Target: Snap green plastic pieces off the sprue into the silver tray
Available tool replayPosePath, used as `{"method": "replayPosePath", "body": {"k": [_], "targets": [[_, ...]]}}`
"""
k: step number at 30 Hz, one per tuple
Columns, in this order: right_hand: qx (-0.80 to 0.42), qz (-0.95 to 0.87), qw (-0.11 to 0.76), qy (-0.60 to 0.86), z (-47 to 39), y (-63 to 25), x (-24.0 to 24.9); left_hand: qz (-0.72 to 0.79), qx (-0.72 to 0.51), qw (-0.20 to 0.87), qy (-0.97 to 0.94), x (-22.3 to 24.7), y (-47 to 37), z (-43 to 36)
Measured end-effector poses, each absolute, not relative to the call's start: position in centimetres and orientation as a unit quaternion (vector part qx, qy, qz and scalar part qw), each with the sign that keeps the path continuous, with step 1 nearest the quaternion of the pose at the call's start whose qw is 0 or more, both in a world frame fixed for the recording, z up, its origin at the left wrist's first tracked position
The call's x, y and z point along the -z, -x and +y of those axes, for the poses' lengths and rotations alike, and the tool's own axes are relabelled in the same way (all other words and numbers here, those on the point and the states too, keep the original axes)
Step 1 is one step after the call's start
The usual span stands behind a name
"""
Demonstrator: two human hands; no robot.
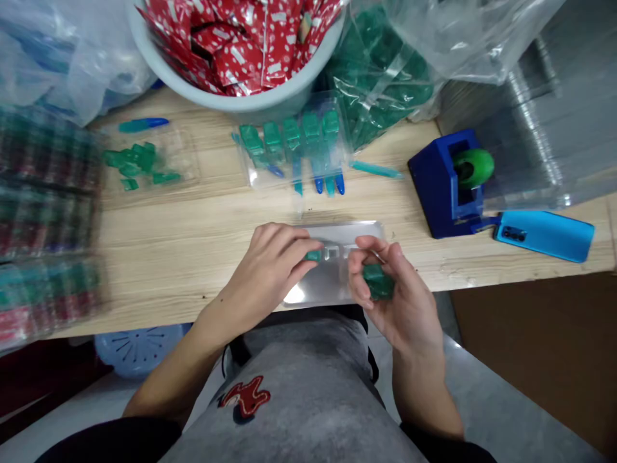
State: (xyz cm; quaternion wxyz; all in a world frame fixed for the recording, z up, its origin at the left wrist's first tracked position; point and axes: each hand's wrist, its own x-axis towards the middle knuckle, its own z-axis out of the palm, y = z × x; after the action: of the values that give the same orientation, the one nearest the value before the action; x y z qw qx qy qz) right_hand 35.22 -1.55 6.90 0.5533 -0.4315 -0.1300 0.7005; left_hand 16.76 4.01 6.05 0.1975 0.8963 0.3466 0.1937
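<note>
Pale wood-grain bench [193,225], cluttered. L hand [274,263] pinches small green plastic piece [313,255] at fingertips, pressing onto clear glossy blister tray [332,270] under both hands. Tray flat, long axis running away from body. R hand [390,289] cups several green pieces [378,281], fingers curled shut.

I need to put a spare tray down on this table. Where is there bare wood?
Bare wood lies left of the left hand, below the small tray of green pieces. A narrower strip runs between the right hand and the tape dispenser. The back edge is crowded.
</note>
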Motion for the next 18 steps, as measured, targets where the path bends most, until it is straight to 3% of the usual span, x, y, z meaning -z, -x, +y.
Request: {"method": "replayPosePath", "body": {"k": [6,18], "targets": [[-0.738,-0.089,0.541,0.394,-1.2,-34.2,-7.5,0.344,-0.285,0.266,-0.854,-8.9,-18.2,3.0],[-0.674,-0.257,0.504,0.475,-3.2,-34.7,-7.8,0.329,-0.265,0.188,-0.887,-9.1,-19.6,3.3]]}}
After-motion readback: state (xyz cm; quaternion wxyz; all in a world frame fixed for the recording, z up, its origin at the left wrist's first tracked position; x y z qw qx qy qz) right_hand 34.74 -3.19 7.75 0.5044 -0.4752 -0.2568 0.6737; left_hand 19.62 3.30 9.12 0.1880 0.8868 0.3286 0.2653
